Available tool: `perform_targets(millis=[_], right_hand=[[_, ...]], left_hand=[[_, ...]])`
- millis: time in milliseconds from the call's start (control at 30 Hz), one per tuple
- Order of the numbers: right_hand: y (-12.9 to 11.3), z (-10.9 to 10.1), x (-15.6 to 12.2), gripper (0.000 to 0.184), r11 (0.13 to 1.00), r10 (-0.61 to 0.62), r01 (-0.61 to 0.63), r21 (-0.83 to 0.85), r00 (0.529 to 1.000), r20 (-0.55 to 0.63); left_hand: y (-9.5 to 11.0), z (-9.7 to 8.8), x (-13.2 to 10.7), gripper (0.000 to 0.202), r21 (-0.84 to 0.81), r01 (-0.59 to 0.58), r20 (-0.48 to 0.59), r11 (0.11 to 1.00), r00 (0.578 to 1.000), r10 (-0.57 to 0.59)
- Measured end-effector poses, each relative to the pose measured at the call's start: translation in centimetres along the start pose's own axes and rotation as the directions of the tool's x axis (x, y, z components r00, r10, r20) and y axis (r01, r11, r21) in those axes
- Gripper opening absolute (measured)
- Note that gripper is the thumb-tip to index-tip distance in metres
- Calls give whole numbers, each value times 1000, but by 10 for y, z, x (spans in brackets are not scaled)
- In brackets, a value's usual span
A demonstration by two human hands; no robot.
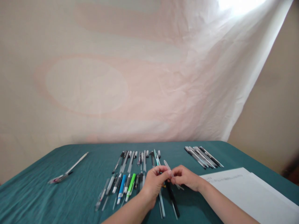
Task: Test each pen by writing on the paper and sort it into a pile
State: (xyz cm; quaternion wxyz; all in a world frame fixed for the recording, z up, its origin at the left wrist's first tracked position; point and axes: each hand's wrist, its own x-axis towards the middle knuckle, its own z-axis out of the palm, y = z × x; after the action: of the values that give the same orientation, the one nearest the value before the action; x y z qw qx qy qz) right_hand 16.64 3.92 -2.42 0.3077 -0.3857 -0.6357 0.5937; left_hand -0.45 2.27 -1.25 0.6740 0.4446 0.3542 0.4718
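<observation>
My left hand [154, 182] and my right hand [185, 178] meet over the middle of the table, both closed in a pinch. Between their fingertips is a slim, translucent pen [166, 164], its upper end pointing up and left. A thin end shows below my right fingers; the middle is hidden. Under the hands lie a black pen [173, 199] and a pale blue pen [161, 202]. Left of my left hand is a row of pen parts, with a green barrel [131, 186] and a blue barrel [121, 189] among them.
Farther back lies another row of pens [131, 161]. A bundle of grey and black pens [203, 157] sits at the back right. White paper sheets [254, 193] cover the right side. A white stick-like pen piece [77, 163] lies far left. A pale cloth [140, 93] hangs behind.
</observation>
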Motion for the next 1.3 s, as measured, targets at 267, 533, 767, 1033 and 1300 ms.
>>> perform_targets(millis=[267,533,767,1033,1300], right_hand=[[2,-1,1,23,998,19,-20,52,1000,14],[7,-5,2,23,986,2,-3,169,1000,3],[19,-9,6,22,954,3,17,300,998,-66],[13,-5,6,21,962,8,9,274,998,-63],[12,-4,5,23,972,1,15,235,998,-65]], left_hand=[[38,-8,6,27,-65,-175,-220,982,963,157],[56,-39,28,15,-253,-258,-365,932,918,155],[43,-44,30,9,-357,-248,-407,900,909,89],[34,-46,30,11,-374,-235,-372,897,924,87],[33,-35,22,8,-340,-218,-343,915,935,95]])
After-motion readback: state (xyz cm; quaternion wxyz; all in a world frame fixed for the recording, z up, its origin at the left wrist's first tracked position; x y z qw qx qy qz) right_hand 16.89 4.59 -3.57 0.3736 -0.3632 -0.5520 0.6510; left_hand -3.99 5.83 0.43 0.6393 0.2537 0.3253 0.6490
